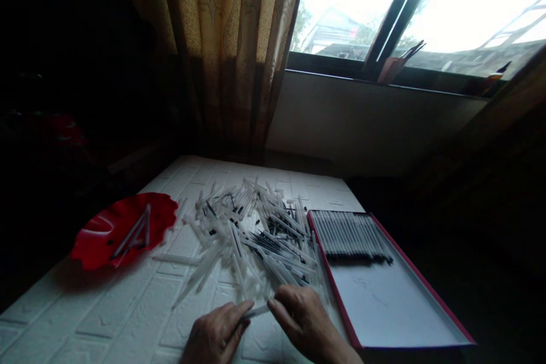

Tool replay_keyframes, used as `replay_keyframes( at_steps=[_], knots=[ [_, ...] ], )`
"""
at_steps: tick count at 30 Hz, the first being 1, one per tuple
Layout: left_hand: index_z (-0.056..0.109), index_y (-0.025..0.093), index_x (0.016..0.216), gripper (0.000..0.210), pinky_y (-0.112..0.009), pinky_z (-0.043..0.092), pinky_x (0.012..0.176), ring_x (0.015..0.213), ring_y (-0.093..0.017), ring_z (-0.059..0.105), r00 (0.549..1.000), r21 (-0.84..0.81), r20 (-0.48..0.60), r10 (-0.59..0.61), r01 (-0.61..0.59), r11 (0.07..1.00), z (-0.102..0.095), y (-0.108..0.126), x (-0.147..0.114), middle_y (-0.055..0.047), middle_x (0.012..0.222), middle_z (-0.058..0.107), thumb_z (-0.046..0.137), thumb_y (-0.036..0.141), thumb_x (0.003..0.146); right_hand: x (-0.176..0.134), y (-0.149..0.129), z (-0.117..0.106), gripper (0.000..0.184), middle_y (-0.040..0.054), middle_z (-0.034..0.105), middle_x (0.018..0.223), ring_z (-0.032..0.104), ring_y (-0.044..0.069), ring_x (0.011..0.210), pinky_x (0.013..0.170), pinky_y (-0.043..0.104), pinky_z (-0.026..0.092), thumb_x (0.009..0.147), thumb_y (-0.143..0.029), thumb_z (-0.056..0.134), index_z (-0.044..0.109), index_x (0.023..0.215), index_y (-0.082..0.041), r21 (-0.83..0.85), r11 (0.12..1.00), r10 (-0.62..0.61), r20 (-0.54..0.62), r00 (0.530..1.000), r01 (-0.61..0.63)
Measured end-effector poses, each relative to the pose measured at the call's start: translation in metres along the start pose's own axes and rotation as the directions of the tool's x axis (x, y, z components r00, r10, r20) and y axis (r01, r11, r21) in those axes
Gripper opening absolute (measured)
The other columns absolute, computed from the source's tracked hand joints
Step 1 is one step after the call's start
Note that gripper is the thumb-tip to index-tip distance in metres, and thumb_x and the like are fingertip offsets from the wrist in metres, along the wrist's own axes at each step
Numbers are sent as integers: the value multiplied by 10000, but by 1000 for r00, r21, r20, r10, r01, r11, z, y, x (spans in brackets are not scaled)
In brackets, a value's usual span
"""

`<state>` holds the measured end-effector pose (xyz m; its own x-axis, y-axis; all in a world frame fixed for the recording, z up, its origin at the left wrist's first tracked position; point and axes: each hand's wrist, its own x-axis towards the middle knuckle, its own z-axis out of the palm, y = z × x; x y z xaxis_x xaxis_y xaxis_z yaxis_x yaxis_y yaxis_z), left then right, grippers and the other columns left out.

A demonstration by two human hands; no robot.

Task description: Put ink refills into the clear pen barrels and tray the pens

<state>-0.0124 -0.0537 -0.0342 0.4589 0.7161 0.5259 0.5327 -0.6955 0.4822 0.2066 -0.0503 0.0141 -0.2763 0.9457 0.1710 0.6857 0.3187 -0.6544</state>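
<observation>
Low in the view, a translucent pen barrel (257, 311) spans the gap between my two hands. Thumb and fingers of my left hand (216, 332) pinch its left end. My right hand (303, 317) has its thumb and curled fingers closed on the other end, hiding that tip. Just beyond my hands spreads a loose heap of clear pen barrels (209, 261), with dark thin refills (267, 243) and small black pieces among them. Right of the heap lies a shallow red-edged box (409, 313), where a row of pens (352, 233) with black ends is lined up side by side.
A red wavy-edged bowl (96, 239) holding a few clear barrels stands on the left of the white brick-patterned table (113, 315). Behind are a curtain (226, 40) and a window (341, 5). On the sill, a holder (390, 70) has thin sticks in it.
</observation>
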Motion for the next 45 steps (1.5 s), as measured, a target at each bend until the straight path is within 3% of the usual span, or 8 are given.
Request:
replay_keyframes(
  at_steps=[4,7,12,19,29,34,37,45],
  knots=[
    [620,245,1181,319,-165,579,654,704,-142,746,999,39,22,39,-40,998,-1,0,1,-18,838,771,373,365,1019,2,2,3,507,-48,327,422,287,100,400,442,266,181,923,-368,464,369,449,-215,52,995,76,96,993,-81],
    [620,252,1184,310,-166,580,676,725,-143,750,999,43,33,15,-16,999,0,-1,1,-18,857,771,382,361,1017,1,4,6,478,-18,462,456,434,125,429,466,254,281,942,-381,430,492,500,-208,141,983,102,107,989,-116],
    [602,267,1194,299,-157,580,695,765,-140,757,1000,28,0,-5,5,1000,2,-2,-1,-10,900,777,396,384,1012,-8,2,5,183,62,697,822,623,190,690,622,265,437,894,-276,556,654,1030,-202,267,963,51,-3,999,-48],
    [597,251,1175,302,-167,582,669,741,-140,752,1000,61,20,10,-11,998,3,-3,-1,-9,877,772,374,383,1020,-11,2,3,126,44,675,725,610,174,643,596,250,424,896,-245,551,652,837,-199,234,972,34,-20,999,-28],
    [596,237,1152,342,-182,585,640,716,-142,750,998,117,36,58,-62,991,-1,2,3,-5,858,774,303,372,1037,-8,14,22,514,-35,421,408,403,113,374,418,244,236,951,-406,413,398,472,-220,90,993,82,-80,993,-75],
    [597,241,1145,352,-165,576,626,706,-133,751,999,106,10,52,-53,993,0,0,2,-4,850,775,293,382,1038,-12,7,13,317,7,628,624,575,147,525,507,229,414,963,-390,423,632,811,-205,271,958,112,-40,993,-97],
    [594,250,1151,335,-164,577,654,734,-131,754,999,94,14,39,-40,995,0,0,2,1,877,778,312,389,1035,-17,3,8,230,48,683,828,623,153,623,567,234,479,923,-348,502,590,1069,-193,389,916,102,-1,995,-93],
    [602,244,1144,327,-162,580,658,729,-130,753,999,101,9,53,-53,993,0,0,1,2,872,779,328,384,1032,-21,15,21,177,22,651,710,592,141,573,544,225,456,906,-312,508,631,925,-187,341,939,70,-69,995,-42]
  ],
)
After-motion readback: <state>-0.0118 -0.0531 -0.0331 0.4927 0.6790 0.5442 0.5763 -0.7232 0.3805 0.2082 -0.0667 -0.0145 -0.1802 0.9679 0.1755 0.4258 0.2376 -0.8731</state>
